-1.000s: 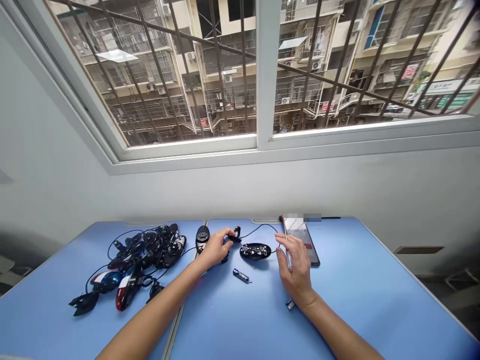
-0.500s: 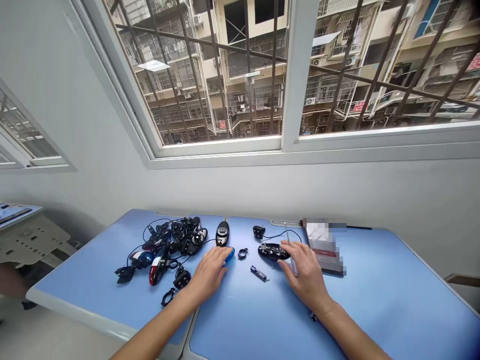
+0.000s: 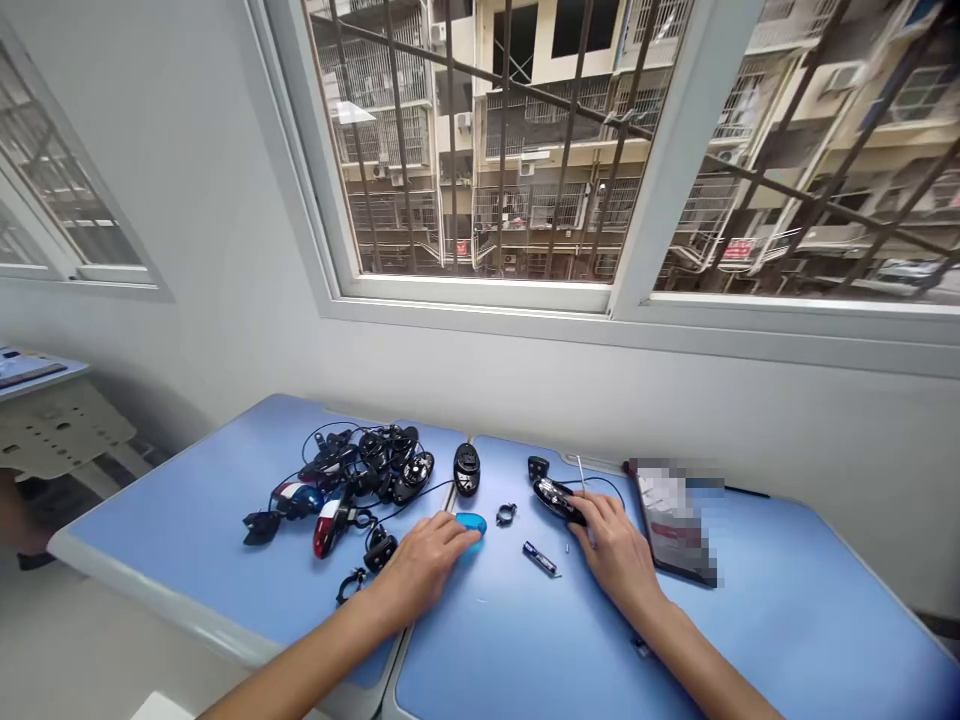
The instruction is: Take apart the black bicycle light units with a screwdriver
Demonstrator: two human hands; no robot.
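My left hand (image 3: 426, 562) is closed on a translucent blue cover (image 3: 472, 522), thumb and fingertips at its near end. My right hand (image 3: 619, 553) grips the right end of a black oval housing (image 3: 553, 497), which is tilted off the table. A thin metal rod (image 3: 581, 472), like a screwdriver shaft, sticks up behind the right fingers; its other end is hidden. A small black switch unit (image 3: 538, 467) lies behind the housing, with a thin cable nearby. Between my hands are a battery (image 3: 541, 559), a black clamp ring (image 3: 506, 515) and a tiny screw (image 3: 568, 547).
Another black oval housing (image 3: 466, 470) stands near the table seam. To the left is a pile of black, red and blue lights with cables (image 3: 360, 470). A dark-edged booklet or tray (image 3: 675, 525), partly blurred, lies right. A small part (image 3: 641, 648) sits beside my right forearm.
My right fingers have closed on the black housing, which has turned and lifted at one end. More of the blue cover shows at my left hand. The view has shifted.
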